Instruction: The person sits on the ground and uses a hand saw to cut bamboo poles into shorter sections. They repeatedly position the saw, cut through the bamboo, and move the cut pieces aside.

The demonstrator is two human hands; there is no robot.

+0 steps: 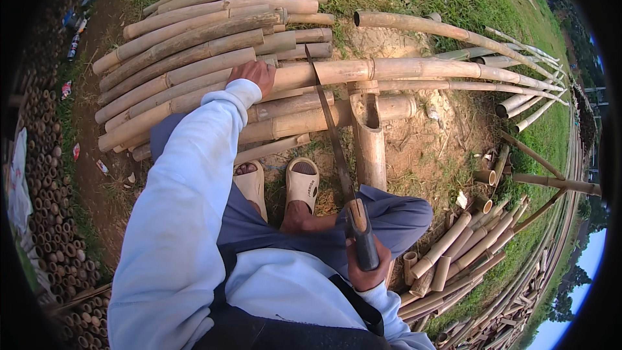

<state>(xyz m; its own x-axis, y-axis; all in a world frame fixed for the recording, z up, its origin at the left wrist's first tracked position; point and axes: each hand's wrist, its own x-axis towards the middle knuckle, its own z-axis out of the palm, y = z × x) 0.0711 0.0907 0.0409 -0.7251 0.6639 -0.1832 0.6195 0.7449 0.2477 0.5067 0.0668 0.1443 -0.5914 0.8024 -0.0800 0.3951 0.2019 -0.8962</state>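
Note:
My right hand point(370, 262) grips the dark handle of a hand saw point(332, 123). Its long, narrow blade points away from me, and the far part crosses a long bamboo pole point(330, 72). Whether the teeth have cut into the pole cannot be made out. My left hand point(254, 78) is closed over the near left end of that pole, its fingertips partly hidden. The pole runs off to the right, lying across the notched top of an upright bamboo post point(369, 149).
Many cut bamboo lengths point(194, 42) lie side by side at the left. More long poles point(453, 29) spread to the right. Short offcuts point(453, 246) are heaped at the lower right. A bamboo stack point(58, 220) shows its round ends at far left. My sandalled feet point(303, 185) stand below the pole.

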